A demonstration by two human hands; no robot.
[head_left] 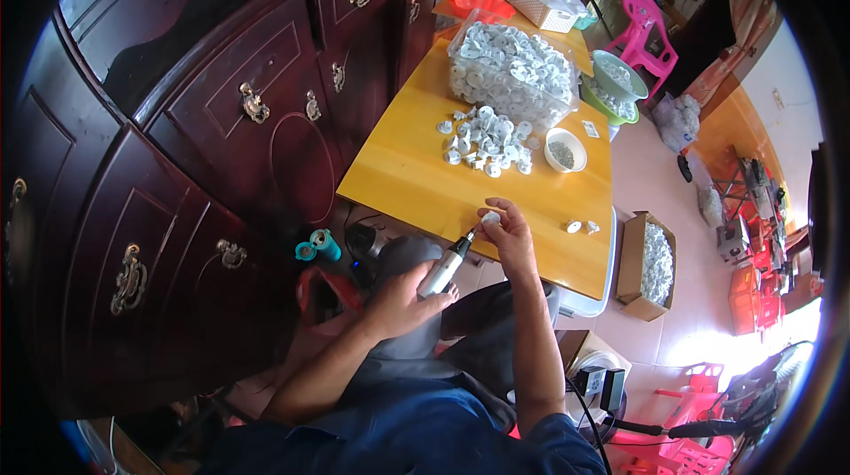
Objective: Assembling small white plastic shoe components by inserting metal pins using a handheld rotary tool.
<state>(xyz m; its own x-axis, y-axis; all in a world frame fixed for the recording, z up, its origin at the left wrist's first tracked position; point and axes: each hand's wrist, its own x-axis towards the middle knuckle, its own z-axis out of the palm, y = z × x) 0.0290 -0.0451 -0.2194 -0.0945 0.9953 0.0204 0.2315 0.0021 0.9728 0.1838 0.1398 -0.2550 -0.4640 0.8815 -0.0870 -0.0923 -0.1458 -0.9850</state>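
I can't tell whether anything sits between the silver driver [437, 276] and the white piece [490, 219]; that spot is too small, and the right hand [509, 242] covers part of the piece. The left hand [407, 300] hides some of the driver's body from me. In the white bowl [558, 132], the grey bits [562, 154] are too fine to make out singly. The tabletop [398, 183] hides most of a pale bin [591, 303]. Glare washes out some floor [649, 345], and the view's lower edge cuts off the blue shirt [398, 422].
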